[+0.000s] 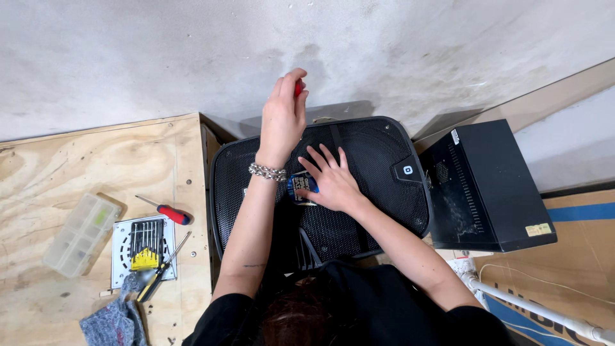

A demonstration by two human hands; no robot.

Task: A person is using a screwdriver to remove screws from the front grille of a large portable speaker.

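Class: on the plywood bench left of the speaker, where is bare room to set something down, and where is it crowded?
Bare: the plywood behind the red-handled screwdriver and clear organiser box. Crowded: the near strip around the bit set, pliers and grey rag.

Black mesh-grilled speaker (378, 186), red-handled screwdriver (168, 211), pale plywood board (77, 173), grey cloth (112, 323), clear plastic box (82, 234).

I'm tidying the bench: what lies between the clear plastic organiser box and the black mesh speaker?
In the head view: a hex-key set on a grey plate, a red-handled screwdriver, and pliers.
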